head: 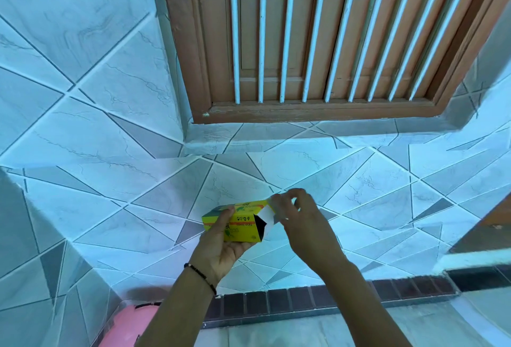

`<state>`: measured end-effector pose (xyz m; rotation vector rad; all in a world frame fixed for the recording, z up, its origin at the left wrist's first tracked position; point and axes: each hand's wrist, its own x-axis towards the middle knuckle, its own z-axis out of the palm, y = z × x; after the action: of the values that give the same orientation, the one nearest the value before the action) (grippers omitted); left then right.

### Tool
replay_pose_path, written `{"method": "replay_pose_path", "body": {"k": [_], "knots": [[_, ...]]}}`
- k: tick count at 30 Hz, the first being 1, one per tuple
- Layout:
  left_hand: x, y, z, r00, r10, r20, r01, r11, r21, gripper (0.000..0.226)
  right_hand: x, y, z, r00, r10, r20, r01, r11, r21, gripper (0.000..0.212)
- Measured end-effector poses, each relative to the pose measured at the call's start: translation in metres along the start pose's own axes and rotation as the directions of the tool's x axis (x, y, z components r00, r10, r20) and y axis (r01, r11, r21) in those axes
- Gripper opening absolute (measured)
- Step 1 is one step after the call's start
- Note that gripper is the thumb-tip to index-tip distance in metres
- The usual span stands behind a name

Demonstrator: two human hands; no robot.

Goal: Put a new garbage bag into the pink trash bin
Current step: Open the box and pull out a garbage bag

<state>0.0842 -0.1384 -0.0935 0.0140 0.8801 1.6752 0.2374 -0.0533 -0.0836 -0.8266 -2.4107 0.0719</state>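
Observation:
A small yellow box [240,221] with green and orange print is held up in front of the tiled wall. My left hand [221,247] grips it from below and behind, thumb on its top edge. The box's right end is open, showing a dark inside and a white flap [266,215]. My right hand [300,219] pinches that flap at the open end. The pink trash bin [125,326] shows only as a curved pink edge at the bottom left, partly hidden by my left forearm. No garbage bag is visible.
A tiled wall [110,180] fills the view, with a brown wooden window frame and white bars [318,42] above. A dark brick strip [318,301] runs along the wall's foot. A wooden door edge [486,233] stands at the right.

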Motion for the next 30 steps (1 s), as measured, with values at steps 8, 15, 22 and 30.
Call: {"method": "replay_pose_path", "body": {"k": [8, 15, 22, 30], "knots": [[0.006, 0.003, 0.000, 0.990, 0.139, -0.008, -0.139, 0.986, -0.091, 0.036, -0.010, -0.010, -0.001, 0.984, -0.174, -0.032, 0.174, 0.984, 0.027, 0.054], [0.009, 0.004, -0.003, 0.988, 0.146, -0.042, -0.149, 0.986, -0.074, 0.062, -0.009, -0.012, 0.010, 0.996, 0.066, -0.061, -0.042, 0.943, 0.331, 0.025], [0.006, -0.001, 0.001, 0.979, 0.195, -0.066, -0.197, 0.980, -0.025, 0.081, 0.003, -0.019, 0.007, 0.926, 0.377, 0.005, -0.327, 0.798, 0.507, 0.036], [0.000, -0.005, 0.016, 0.949, 0.297, -0.107, -0.297, 0.955, 0.019, 0.124, 0.000, -0.022, 0.017, 0.935, 0.354, 0.017, -0.319, 0.818, 0.479, 0.028]]}}
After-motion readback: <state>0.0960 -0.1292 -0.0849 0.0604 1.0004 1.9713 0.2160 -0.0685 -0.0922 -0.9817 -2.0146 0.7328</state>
